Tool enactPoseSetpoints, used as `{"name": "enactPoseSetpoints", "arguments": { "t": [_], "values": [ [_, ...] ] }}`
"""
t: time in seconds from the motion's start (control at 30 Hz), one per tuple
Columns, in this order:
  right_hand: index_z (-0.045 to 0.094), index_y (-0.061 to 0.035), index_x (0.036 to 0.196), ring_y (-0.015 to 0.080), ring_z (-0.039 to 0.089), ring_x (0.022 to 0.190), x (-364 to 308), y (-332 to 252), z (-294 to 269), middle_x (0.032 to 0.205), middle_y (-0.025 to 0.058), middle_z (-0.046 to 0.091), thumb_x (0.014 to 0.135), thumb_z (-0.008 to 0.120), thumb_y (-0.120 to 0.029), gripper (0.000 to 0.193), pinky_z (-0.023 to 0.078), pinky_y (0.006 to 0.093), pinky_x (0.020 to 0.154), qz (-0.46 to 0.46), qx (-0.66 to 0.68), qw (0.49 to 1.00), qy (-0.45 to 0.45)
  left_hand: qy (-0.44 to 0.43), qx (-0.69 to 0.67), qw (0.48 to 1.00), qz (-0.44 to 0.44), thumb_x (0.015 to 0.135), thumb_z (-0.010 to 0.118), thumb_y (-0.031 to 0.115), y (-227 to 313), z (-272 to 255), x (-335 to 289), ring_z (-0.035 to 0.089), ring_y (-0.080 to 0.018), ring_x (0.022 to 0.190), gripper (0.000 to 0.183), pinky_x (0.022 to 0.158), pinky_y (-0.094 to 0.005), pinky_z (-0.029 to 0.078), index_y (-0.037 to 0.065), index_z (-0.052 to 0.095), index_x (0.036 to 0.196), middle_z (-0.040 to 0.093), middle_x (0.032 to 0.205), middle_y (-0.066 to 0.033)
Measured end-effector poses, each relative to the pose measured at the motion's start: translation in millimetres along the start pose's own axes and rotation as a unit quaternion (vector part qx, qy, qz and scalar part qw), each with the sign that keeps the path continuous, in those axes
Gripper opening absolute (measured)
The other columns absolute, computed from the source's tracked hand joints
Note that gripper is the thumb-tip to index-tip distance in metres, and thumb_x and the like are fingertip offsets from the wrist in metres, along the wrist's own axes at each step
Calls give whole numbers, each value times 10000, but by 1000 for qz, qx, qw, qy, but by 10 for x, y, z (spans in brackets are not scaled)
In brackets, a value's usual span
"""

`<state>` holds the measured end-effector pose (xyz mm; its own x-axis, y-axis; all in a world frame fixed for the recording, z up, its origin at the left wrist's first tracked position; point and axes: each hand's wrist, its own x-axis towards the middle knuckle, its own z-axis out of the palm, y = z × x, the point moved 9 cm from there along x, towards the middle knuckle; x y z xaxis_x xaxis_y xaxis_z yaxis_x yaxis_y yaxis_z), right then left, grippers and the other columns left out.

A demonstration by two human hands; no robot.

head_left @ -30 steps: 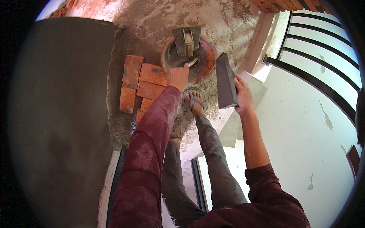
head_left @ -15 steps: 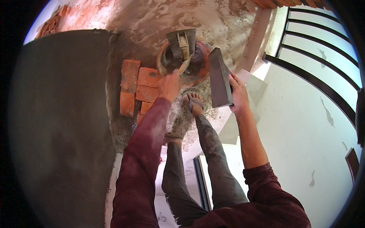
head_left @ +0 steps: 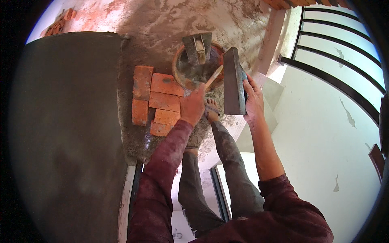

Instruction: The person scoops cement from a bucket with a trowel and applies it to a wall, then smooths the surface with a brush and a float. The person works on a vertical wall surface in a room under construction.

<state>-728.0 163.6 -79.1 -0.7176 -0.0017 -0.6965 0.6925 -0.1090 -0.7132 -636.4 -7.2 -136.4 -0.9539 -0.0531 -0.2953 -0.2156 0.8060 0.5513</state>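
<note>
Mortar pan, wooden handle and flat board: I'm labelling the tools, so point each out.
mortar pan [head_left: 187, 77], head view, left rim.
wooden handle [head_left: 214, 77], head view, mid-shaft above left hand.
flat board [head_left: 233, 83], head view, broad grey face.

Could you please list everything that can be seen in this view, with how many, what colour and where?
plastered wall: one, wet grey, fills the left side
bricks: about six, orange-red, bare patch at the wall's right edge
mortar pan: one, round, rusty brown with grey mix, on the floor at top centre
float: one, grey, lying on the pan's far rim
trowel handle: one, pale wood, in the left hand, over the pan
board: one, dark grey, flat, held on edge in the right hand
railing: one, black bars, upper right
legs: two, grey dusty trousers, centre
left hand: maroon sleeve
right hand: forearm bare, sleeve pushed up
</note>
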Motion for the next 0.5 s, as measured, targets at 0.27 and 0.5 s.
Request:
{"name": "enactPoseSetpoints", "arguments": {
  "t": [0.27,0.5],
  "values": [
    [518,-20,1319,228,640,1049,-295,-163,268,1203,118,630,992,511,-253,402,530,364,892,70,230,969,-64,-62,-18,992,-105,945,524,229,-77,-382,-26,666,-372,729,350,636,-505,501,66,526,1254,682,839,-177],
    [561,-23,1247,253,647,973,-1064,-578,441,1139,119,645,951,533,-217,355,543,389,842,68,275,940,-192,54,-504,848,-155,1005,491,339,-49,-1308,-1115,589,-280,948,398,841,-386,462,21,567,1231,625,1011,-109]
  ]
}}
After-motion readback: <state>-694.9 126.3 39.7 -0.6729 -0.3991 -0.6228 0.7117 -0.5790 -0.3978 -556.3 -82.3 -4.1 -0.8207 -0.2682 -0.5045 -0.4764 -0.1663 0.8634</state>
